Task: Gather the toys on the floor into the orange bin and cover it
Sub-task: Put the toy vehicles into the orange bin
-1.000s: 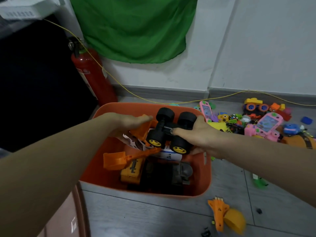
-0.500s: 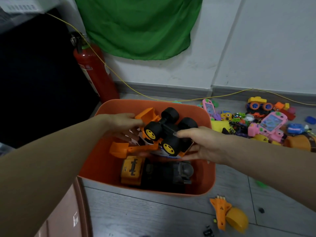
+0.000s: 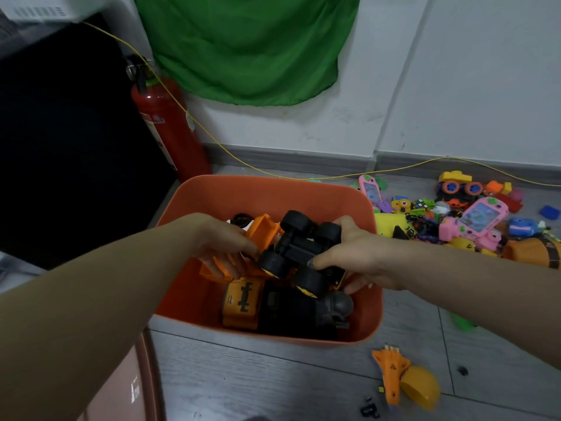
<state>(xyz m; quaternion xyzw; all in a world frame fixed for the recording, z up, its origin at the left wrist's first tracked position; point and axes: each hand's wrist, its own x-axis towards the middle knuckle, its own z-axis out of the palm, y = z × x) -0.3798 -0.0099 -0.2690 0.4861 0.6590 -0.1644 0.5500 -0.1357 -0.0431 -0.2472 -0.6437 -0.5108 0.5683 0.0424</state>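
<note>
1. While our right hand (image 3: pixel 353 258) grips the big-wheeled toy truck (image 3: pixel 299 253) over the orange bin (image 3: pixel 267 189) and our left hand (image 3: pixel 226 247) holds its orange scoop end, a lopsided release could wedge it across the bin.
2. Sitting high, it might block the cover.
3. Right of the bin, the toy pile (image 3: pixel 473 214) waits on the floor.

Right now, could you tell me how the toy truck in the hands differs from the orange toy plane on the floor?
The toy truck is wheels-up over the orange bin, gripped by the left hand and right hand; the orange toy plane lies untouched on the floor. The truck has fat black wheels; the plane shows none. Both have orange plastic.
</note>
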